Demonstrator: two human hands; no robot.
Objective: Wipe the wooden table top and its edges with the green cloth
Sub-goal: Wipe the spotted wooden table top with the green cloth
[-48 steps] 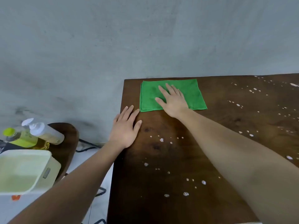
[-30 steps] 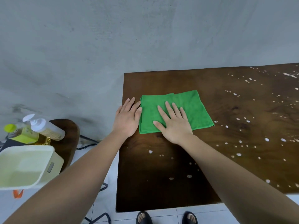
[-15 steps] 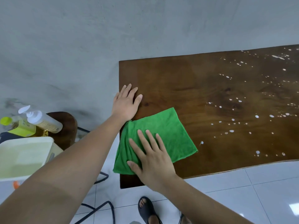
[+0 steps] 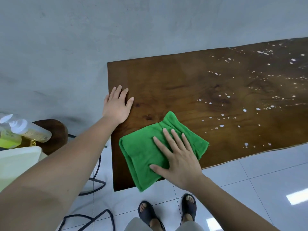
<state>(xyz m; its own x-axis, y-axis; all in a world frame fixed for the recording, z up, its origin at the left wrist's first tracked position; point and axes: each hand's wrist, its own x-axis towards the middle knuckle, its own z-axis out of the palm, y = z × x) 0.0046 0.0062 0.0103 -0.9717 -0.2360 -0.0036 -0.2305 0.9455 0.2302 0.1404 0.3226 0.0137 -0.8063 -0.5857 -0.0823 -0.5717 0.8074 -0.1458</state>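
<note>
Grey plaster wall behind. At far left, round dark stool bearing clear pump bottle and yellow bottle; pale tub in front. White floor tiles and thin black loops below.

Soft, even light fills the room, with only faint shadows. Bright glare patches sit on the glossy white floor tiles. The wide lens bows the edges of the dark brown wooden table top, and the near left forearm looks slightly soft.

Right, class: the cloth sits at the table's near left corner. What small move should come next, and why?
Probably slide the green cloth rightward along the near edge: the right hand presses it flat, and white droplets dot the table there.
</note>
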